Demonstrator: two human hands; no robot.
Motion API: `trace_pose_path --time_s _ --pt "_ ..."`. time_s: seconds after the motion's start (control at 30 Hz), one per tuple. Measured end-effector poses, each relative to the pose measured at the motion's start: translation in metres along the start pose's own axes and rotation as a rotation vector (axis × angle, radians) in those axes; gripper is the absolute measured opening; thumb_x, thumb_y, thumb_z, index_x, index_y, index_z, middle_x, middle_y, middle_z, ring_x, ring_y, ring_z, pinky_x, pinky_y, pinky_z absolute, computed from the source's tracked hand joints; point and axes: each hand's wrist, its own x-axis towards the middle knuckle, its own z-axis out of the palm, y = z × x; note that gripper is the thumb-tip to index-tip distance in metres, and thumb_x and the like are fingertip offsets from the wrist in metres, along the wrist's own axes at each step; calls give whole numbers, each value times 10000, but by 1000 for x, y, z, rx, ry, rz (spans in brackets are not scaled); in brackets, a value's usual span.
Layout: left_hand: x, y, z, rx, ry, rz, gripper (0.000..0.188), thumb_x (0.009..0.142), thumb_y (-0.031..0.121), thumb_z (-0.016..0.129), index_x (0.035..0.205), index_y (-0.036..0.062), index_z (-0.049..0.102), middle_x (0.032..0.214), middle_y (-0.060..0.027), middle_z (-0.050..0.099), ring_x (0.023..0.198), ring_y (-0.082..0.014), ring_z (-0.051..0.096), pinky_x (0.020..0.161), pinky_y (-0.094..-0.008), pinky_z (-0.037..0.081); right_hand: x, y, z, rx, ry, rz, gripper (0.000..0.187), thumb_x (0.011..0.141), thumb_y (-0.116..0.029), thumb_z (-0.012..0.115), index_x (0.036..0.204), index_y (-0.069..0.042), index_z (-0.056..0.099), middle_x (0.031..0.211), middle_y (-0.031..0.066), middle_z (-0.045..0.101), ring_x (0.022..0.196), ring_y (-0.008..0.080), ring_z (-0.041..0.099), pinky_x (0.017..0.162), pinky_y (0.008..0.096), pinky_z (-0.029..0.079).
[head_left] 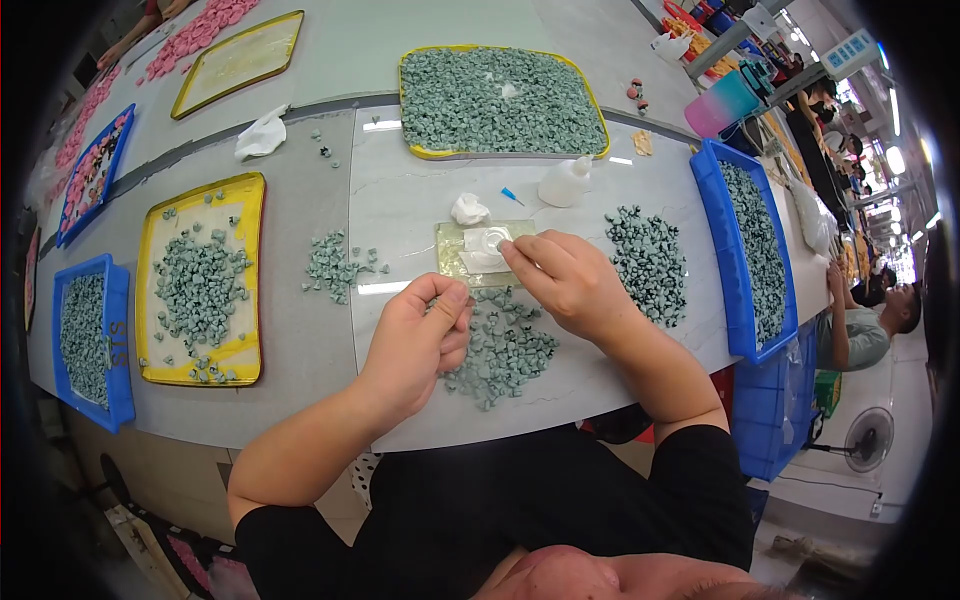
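Observation:
My left hand (pixel 415 335) is closed, thumb pressed against the curled fingers, just left of a loose pile of small grey-green pieces (pixel 505 350). Whatever sits in that pinch is too small to make out. My right hand (pixel 570 280) pinches with its fingertips over a white sheet (pixel 478 255) with a round white spot, which lies on a pale greenish square pad (pixel 450 250). The fingers hide what they grip. Behind the pad are a crumpled white tissue (pixel 469 209), a blue dispensing tip (pixel 512 196) and a white squeeze bottle (pixel 565 183).
Darker-marked green pieces (pixel 645 265) lie to the right, beside a filled blue bin (pixel 785 315). At the back stands a yellow-edged tray (pixel 500 152) full of pieces. Leftward are another yellow tray (pixel 250 290), a blue bin (pixel 120 370) and a small pile (pixel 335 265). A person (pixel 860 330) sits far right.

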Motion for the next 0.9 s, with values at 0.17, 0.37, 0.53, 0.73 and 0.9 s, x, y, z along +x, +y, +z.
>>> trace_pose_path --time_s 0.17,0.37,0.53,0.73,0.9 --pt "-1 -2 -2 2 6 -1 121 933 174 463 876 69 444 733 -8 434 513 -50 317 411 -173 244 0 2 1 17 44 35 348 642 -35 553 979 39 599 865 93 565 691 216 561 575 301 465" --pt "1 -2 -2 1 4 1 122 933 174 465 876 69 441 736 -9 433 520 -52 325 414 -173 254 0 0 5 122 79 55 333 642 11 624 974 8 610 840 87 593 670 208 565 566 303 468" --pt "3 -2 -1 16 10 5 120 932 170 468 876 67 442 726 -10 436 524 -54 332 419 -175 267 3 -7 2 444 259 234 235 672 58 679 893 -12 642 798 87 627 656 174 597 549 259 485" --pt "5 -2 0 10 10 5 120 923 169 489 885 60 453 713 -5 449 519 -53 331 426 -186 264 4 -15 -1 552 248 231 221 669 45 687 878 -17 651 783 84 624 638 165 602 522 244 486" --pt "7 -2 1 -10 25 7 121 914 164 505 900 51 463 714 -3 458 513 -52 328 428 -196 252 2 -14 0 569 248 222 234 663 47 690 885 -17 651 782 84 623 644 168 603 526 244 489"
